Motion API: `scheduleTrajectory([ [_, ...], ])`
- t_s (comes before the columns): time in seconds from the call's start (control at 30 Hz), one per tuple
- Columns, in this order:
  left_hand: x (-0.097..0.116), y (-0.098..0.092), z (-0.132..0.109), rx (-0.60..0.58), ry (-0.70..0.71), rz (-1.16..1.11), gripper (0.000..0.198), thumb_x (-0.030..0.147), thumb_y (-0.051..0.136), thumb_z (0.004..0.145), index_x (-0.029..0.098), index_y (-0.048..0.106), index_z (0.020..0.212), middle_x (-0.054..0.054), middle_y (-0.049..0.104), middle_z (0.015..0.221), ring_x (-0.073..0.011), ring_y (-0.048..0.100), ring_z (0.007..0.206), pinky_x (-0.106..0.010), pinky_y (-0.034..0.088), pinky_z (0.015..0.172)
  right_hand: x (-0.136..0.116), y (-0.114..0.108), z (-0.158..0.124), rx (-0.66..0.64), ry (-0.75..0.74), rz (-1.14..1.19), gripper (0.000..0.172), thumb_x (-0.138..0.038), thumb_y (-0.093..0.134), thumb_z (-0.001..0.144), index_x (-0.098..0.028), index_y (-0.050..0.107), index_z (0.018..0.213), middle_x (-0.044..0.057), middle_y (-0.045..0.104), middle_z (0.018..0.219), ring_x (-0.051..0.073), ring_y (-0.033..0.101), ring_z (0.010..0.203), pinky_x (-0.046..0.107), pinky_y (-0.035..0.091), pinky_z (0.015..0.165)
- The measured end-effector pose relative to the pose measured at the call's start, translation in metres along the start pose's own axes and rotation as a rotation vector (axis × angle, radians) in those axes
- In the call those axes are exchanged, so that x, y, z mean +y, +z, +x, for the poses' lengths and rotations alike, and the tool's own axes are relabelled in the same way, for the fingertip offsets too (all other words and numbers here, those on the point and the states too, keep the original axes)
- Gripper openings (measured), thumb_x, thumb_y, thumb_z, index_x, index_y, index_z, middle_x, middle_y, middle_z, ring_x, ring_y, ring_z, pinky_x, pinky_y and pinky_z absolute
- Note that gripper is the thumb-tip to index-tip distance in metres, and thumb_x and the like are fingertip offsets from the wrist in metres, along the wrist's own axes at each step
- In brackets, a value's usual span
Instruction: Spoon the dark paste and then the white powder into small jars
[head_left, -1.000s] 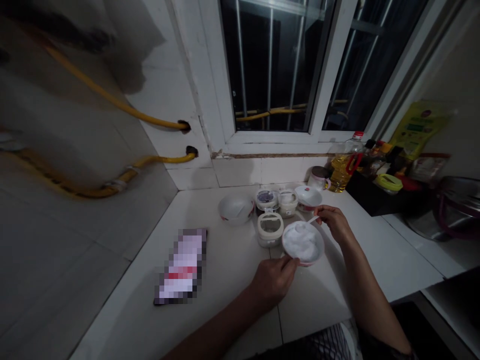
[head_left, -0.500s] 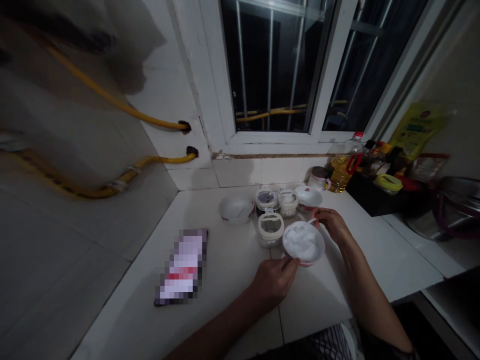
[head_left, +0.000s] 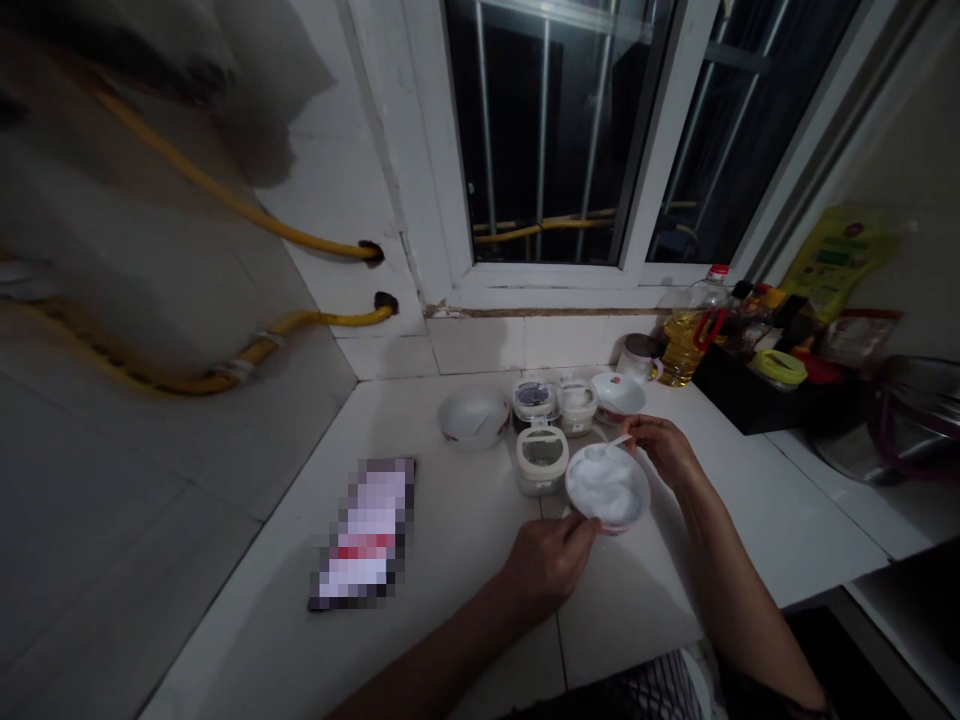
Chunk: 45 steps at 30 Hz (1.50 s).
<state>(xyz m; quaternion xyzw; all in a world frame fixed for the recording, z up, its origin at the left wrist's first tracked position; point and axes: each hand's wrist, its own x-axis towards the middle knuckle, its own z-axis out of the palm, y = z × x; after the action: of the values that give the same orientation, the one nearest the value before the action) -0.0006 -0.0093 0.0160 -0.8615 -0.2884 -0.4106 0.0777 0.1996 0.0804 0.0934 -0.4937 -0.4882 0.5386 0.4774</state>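
Note:
My left hand (head_left: 553, 562) grips the near rim of a small bowl (head_left: 616, 527), fingers closed on its edge. A white, powdery or foamy mass (head_left: 609, 488) fills the bowl. Between the fingers of my right hand (head_left: 664, 450) is the handle of a white spoon (head_left: 619, 440). Its bowl end rests at the far side of the white mass, just inside the rim. Left of the bowl stands a lidded container (head_left: 541, 460) with a pale rim. Two smaller lidded jars, one dark-topped (head_left: 535, 398) and one white (head_left: 577, 405), stand behind it.
A wide bowl (head_left: 459, 420) with a utensil in it and a patterned white bowl (head_left: 621, 392) sit toward the wall. An oil bottle (head_left: 681, 345) and a black condiment box (head_left: 742, 385) stand right. A blurred-out phone-like object (head_left: 365, 530) lies left. A metal pot (head_left: 911, 420) is far right.
The spoon's bowl end has shifted slightly toward the white mass and now shows over its far edge. My left hand and the bowl stay in place.

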Motion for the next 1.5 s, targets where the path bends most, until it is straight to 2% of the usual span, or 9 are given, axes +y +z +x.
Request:
scheduleTrajectory([
  [0.13,0.001,-0.001,0.002,0.001,-0.001,0.018,0.024,0.015,0.037,0.096,0.012,0.060,0.097,-0.003,0.064,0.066,-0.0133,0.060,0.050,-0.021,0.046,0.047,0.001,0.010,-0.003,0.006,-0.075,-0.001,0.011,-0.026,0.062,0.059,-0.017,0.065,0.065,-0.002,0.055,0.047,0.013,0.049,0.053,0.027,0.037,0.061],
  [0.3,0.001,-0.003,0.005,-0.014,-0.005,0.032,0.025,0.016,0.035,0.097,0.013,0.060,0.094,-0.002,0.062,0.064,-0.0118,0.058,0.048,-0.020,0.044,0.046,0.003,0.028,-0.016,0.003,-0.413,-0.237,0.019,-0.039,0.057,0.081,-0.020,0.063,0.081,-0.001,0.062,0.064,0.017,0.056,0.064,0.029,0.042,0.067],
  [0.5,0.001,-0.001,0.002,-0.023,-0.017,0.037,0.024,0.015,0.036,0.097,0.013,0.060,0.091,-0.002,0.061,0.063,-0.0126,0.058,0.048,-0.021,0.044,0.045,0.006,0.038,-0.026,-0.206,-0.997,-0.827,0.024,-0.013,0.042,0.089,-0.020,0.065,0.095,0.006,0.069,0.083,0.020,0.057,0.079,0.035,0.043,0.076],
  [0.6,0.001,-0.001,0.002,-0.031,-0.022,0.044,0.024,0.015,0.037,0.096,0.014,0.060,0.090,-0.002,0.062,0.065,-0.0124,0.058,0.048,-0.021,0.045,0.045,0.005,0.039,-0.027,-0.255,-1.107,-0.923,0.030,-0.007,0.040,0.087,-0.020,0.064,0.099,0.007,0.070,0.084,0.021,0.057,0.079,0.037,0.042,0.076],
  [0.9,0.000,-0.001,0.002,-0.010,-0.010,0.040,0.025,0.016,0.036,0.097,0.012,0.060,0.097,-0.003,0.064,0.066,-0.0127,0.059,0.048,-0.021,0.047,0.044,-0.005,0.001,-0.027,0.091,-0.652,-0.566,0.017,-0.029,0.048,0.091,-0.020,0.062,0.085,0.001,0.061,0.069,0.017,0.058,0.067,0.029,0.044,0.067],
  [1.17,0.000,-0.002,0.001,-0.036,-0.013,0.024,0.025,0.017,0.036,0.097,0.012,0.060,0.100,-0.004,0.065,0.067,-0.0118,0.061,0.051,-0.020,0.049,0.047,-0.007,-0.001,-0.020,-0.113,-0.586,-0.941,0.018,-0.019,0.046,0.083,-0.020,0.064,0.078,0.004,0.066,0.071,0.020,0.057,0.074,0.031,0.040,0.072],
  [1.23,0.000,-0.002,0.001,-0.032,-0.011,0.030,0.025,0.017,0.036,0.097,0.012,0.060,0.101,-0.004,0.065,0.068,-0.0120,0.061,0.051,-0.020,0.049,0.047,-0.004,0.003,-0.017,-0.152,-0.479,-0.869,0.018,-0.020,0.046,0.081,-0.020,0.062,0.075,0.001,0.062,0.063,0.019,0.055,0.068,0.030,0.039,0.068],
  [1.37,-0.001,-0.001,0.000,-0.039,-0.002,0.019,0.024,0.015,0.037,0.096,0.011,0.060,0.101,-0.005,0.066,0.069,-0.0129,0.062,0.052,-0.021,0.050,0.047,-0.002,-0.003,-0.011,-0.018,-0.254,-0.561,0.013,-0.025,0.049,0.072,-0.019,0.061,0.070,-0.002,0.057,0.057,0.016,0.052,0.059,0.028,0.037,0.062],
  [1.5,-0.001,-0.002,0.000,-0.040,-0.012,0.019,0.025,0.015,0.036,0.096,0.012,0.060,0.101,-0.005,0.066,0.069,-0.0125,0.062,0.053,-0.021,0.050,0.049,-0.008,-0.016,-0.008,0.038,-0.175,-0.337,0.013,-0.029,0.054,0.063,-0.018,0.061,0.066,-0.003,0.053,0.051,0.014,0.047,0.054,0.028,0.035,0.060],
])
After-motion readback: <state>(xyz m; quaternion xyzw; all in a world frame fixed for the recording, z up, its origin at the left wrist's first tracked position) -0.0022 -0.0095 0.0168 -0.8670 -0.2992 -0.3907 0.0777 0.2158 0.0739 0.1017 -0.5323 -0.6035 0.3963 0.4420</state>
